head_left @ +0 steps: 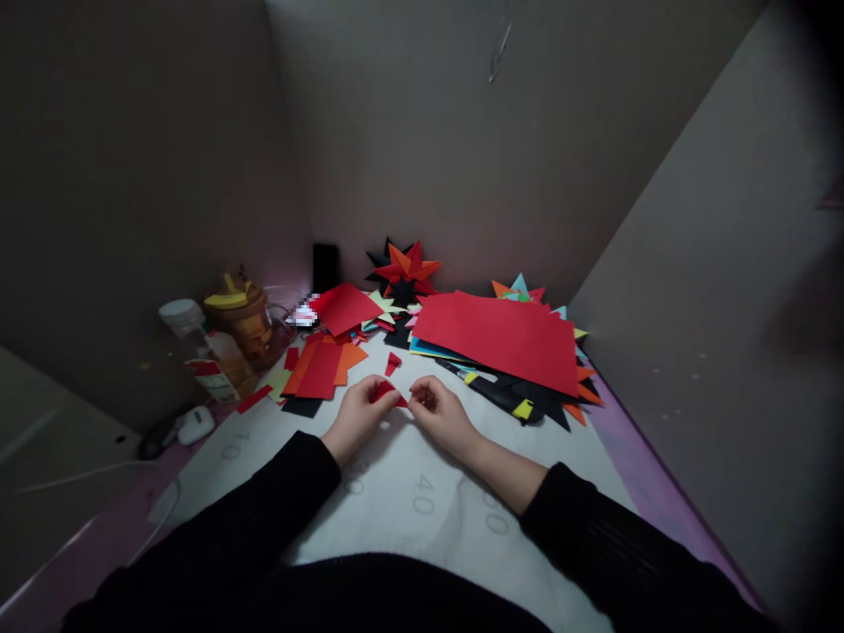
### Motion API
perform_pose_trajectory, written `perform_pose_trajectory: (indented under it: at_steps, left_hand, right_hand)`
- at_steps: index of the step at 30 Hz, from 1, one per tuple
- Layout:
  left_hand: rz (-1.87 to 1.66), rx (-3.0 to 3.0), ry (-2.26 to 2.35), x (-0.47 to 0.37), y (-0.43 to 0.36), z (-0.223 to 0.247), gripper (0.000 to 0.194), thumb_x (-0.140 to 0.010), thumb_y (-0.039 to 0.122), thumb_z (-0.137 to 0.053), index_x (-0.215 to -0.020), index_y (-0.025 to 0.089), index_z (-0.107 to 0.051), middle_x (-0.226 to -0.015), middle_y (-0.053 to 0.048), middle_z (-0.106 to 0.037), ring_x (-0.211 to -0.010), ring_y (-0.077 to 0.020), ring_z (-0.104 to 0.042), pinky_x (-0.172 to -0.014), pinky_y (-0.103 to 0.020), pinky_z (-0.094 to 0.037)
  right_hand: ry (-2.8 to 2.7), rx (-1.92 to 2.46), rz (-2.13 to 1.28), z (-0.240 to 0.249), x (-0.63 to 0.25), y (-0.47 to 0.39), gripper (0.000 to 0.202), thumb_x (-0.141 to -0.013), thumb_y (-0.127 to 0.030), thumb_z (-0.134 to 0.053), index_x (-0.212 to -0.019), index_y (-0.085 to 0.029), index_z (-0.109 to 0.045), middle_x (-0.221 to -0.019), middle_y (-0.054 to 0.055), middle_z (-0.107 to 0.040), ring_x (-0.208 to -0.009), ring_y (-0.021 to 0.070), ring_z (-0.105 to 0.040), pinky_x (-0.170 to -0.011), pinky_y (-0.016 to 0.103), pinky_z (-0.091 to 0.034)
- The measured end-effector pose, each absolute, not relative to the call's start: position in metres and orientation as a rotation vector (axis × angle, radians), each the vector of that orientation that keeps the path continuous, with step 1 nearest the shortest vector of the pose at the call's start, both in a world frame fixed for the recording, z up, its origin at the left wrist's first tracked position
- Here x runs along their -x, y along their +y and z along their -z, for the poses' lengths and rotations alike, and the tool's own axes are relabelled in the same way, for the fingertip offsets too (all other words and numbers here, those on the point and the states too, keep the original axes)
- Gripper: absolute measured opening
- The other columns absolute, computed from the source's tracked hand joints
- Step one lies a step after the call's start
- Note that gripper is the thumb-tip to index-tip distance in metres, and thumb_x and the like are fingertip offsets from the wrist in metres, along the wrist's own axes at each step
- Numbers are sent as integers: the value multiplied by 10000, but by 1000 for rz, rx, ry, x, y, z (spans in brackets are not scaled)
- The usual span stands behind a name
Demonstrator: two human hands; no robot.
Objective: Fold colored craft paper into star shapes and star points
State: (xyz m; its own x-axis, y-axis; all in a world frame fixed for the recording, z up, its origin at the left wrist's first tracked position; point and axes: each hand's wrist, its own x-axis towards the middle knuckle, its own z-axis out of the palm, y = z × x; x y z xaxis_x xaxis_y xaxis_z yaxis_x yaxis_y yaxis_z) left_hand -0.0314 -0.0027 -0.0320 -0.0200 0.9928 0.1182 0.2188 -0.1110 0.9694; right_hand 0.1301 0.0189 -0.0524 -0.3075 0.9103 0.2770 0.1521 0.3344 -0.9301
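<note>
A small folded red paper piece (389,393) is pinched in the fingers of my left hand (361,411). Its right tip reaches the fingertips of my right hand (443,411), which are bent together at its edge; whether they grip it is hard to tell. Just beyond my hands, a second small folded red piece (393,363) lies on the white mat (396,519). Red and orange paper rectangles (317,369) are stacked to the left of my hands.
Large red sheets (498,338) lie at the right, with a black and yellow cutter (498,394) along their near edge. Folded paper stars (409,266) stand at the back. A bottle (214,356) and a brown cup (243,315) stand at the left, near a white case (196,425).
</note>
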Motion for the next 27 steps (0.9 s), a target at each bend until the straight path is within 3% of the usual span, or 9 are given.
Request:
perform_pose_trajectory:
  at_steps: [4,10,17,22,27]
  left_hand:
    - [-1162,-1631,1370,33,-4,34,107,-728,244,-611,-781,153,-595,-726,-6,-619,-695,-139,-563,-660,-249,-437]
    - [-1275,-1569,1329,35,-2,41,519,-703,181,-642,-1185,186,-450,-850,-18,-620,-809,-159,-611,-702,-264,-469]
    - [-1255,-1744,1282,35,-6,43,551,-753,187,-616,-1250,199,-380,-879,-25,-617,-790,-148,-612,-717,-279,-481]
    - [-1254,-1692,1290,35,-3,42,255,-838,280,-517,-1068,171,-534,-1017,-83,-609,-905,-173,-597,-732,-279,-479]
    - [-1037,-1583,1198,36,0,43,257,-791,346,-594,-954,151,-562,-862,-45,-611,-663,-118,-551,-584,-238,-421]
  right_hand:
    - [-1793,981,-1040,51,-130,20,59,-763,-244,-591,-774,-186,-589,-776,8,-592,-708,143,-543,-615,253,-409]
    - [-1848,991,-1036,50,-129,20,71,-739,-198,-580,-672,-183,-559,-697,-15,-550,-639,123,-497,-597,246,-383]
    - [-1670,942,-1312,51,-128,18,158,-728,-289,-617,-675,-194,-502,-569,-57,-495,-527,102,-438,-509,227,-333]
    - [-1324,886,-1617,53,-129,23,218,-701,-323,-650,-841,-205,-533,-688,-14,-635,-567,128,-556,-540,247,-414]
    - [-1348,876,-1488,53,-130,26,148,-659,-265,-678,-730,-189,-572,-607,-32,-593,-564,118,-524,-550,242,-401]
